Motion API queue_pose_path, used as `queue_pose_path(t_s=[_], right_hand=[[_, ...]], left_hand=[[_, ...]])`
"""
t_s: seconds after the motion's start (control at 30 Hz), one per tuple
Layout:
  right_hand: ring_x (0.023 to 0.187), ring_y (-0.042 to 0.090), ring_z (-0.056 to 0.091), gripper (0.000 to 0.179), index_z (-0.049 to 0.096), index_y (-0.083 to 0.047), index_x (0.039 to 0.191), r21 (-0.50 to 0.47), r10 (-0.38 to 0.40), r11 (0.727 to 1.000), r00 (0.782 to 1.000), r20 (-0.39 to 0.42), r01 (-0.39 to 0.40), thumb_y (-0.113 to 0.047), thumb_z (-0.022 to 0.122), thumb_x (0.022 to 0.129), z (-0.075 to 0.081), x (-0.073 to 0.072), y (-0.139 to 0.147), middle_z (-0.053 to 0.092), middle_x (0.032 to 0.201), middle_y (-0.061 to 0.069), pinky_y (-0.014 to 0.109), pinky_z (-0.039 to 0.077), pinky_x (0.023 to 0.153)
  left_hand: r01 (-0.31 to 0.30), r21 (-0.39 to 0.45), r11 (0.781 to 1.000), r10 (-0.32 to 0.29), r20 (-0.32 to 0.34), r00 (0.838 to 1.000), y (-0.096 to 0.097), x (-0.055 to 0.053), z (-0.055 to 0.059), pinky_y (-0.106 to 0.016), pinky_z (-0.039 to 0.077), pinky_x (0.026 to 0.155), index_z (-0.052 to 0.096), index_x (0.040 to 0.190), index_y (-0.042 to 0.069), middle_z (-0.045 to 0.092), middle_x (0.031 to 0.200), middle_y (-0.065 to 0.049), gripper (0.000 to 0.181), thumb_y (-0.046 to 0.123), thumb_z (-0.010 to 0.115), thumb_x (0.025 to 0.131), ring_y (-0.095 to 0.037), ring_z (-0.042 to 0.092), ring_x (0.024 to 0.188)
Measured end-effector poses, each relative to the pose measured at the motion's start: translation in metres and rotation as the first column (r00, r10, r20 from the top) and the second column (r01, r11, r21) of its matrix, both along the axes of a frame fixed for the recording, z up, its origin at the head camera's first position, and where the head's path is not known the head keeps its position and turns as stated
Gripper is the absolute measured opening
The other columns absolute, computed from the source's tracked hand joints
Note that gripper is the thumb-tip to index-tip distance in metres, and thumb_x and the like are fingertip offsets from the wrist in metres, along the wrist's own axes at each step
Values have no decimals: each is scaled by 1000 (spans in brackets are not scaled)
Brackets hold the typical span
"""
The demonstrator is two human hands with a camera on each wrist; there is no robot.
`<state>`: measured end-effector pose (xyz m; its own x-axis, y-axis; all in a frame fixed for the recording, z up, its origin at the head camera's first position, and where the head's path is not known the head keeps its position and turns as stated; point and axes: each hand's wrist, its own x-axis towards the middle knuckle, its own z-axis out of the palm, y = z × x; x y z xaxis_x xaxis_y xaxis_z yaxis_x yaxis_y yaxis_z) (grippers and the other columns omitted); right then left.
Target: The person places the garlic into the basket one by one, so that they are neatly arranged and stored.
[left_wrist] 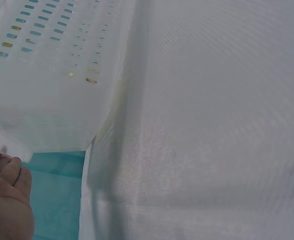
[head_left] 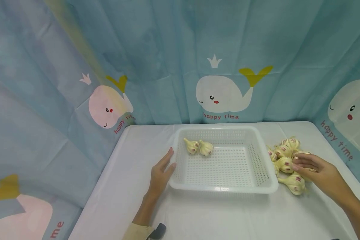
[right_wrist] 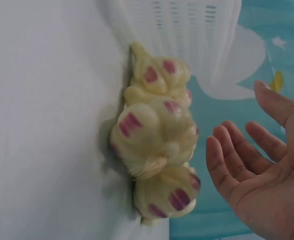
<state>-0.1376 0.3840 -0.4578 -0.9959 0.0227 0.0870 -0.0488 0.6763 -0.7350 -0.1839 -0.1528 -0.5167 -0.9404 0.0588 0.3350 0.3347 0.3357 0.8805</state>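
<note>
A white perforated plastic basket (head_left: 225,189) stands on the table, with two garlic bulbs (head_left: 206,148) in its far left corner. My left hand (head_left: 160,173) is at the basket's left side, fingertips at its rim; in the left wrist view the fingers (left_wrist: 9,172) are by the basket wall (left_wrist: 47,100). To the right of the basket lies a pile of several garlic bulbs (head_left: 294,183), pale with purple marks. Over this pile hovers my right hand (head_left: 321,170), holding nothing. The right wrist view shows its fingers (right_wrist: 231,160) spread and loosely bent, apart from the garlic (right_wrist: 156,130).
A white cloth covers the table (head_left: 216,216). Blue curtains with printed whales (head_left: 225,93) hang behind it and at both sides. The basket's right wall (head_left: 265,163) stands close to the garlic pile.
</note>
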Motion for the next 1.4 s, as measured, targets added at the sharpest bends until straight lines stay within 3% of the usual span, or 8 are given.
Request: queue_pose_path(t_s=[0.17,0.57,1.0,1.07,1.13,1.23,1.33,1.4], right_hand=[[94,-27,48,65,50,5,149,-7,-14,1000,1000,18,14,-32,75,101,-9,8,9,56,109,-38,2,47,66],[93,-24,53,65,53,7,145,-2,-29,1000,1000,-5,29,-27,80,97,-27,20,17,55,109,-43,1,47,67],[93,-25,50,68,54,8,145,14,-9,1000,996,91,8,-32,80,97,-37,23,21,50,111,-46,10,51,65],[92,-27,47,69,55,7,144,34,-11,999,993,119,7,-35,81,96,-37,21,21,60,117,-33,12,52,65],[92,-27,43,70,55,7,144,59,-12,998,989,147,3,-37,81,96,-37,20,22,68,125,-10,13,53,66],[93,-25,44,75,53,8,146,91,-5,996,982,190,-12,-41,80,96,-37,18,22,61,141,29,22,60,69],[95,-23,43,79,51,8,148,110,-3,994,975,222,-22,-43,79,96,-37,17,22,52,147,38,31,64,72],[100,-11,54,81,49,9,149,116,3,993,971,241,-32,-45,79,96,-36,17,22,49,149,40,38,65,74]], left_hand=[[-4,-10,1000,4,6,1000,1,0,1,-19,30,125,53,156,13,44,165,8,51,14,64,106,-10,38,155],[-2,-8,1000,2,5,1000,0,1,1,-20,31,125,54,155,15,44,165,8,51,15,65,105,-11,38,155],[-2,-12,1000,2,0,1000,0,1,2,-20,31,125,53,156,15,44,165,9,51,15,65,106,-10,38,155],[-6,-19,1000,6,-5,1000,1,2,2,-20,31,125,53,156,14,44,165,8,51,15,65,106,-12,38,155],[-10,-23,1000,10,-6,1000,1,2,2,-19,30,125,53,156,14,44,165,7,51,15,64,106,-13,38,155],[-10,-25,1000,10,-6,1000,1,1,1,-19,30,125,53,156,12,43,166,6,51,14,64,106,-14,38,155],[-8,-23,1000,8,-5,1000,1,1,1,-19,30,125,53,156,12,43,166,7,52,14,65,106,-13,38,155],[-5,-21,1000,5,-4,1000,1,1,1,-20,30,125,53,156,13,44,166,7,52,14,65,106,-12,38,155]])
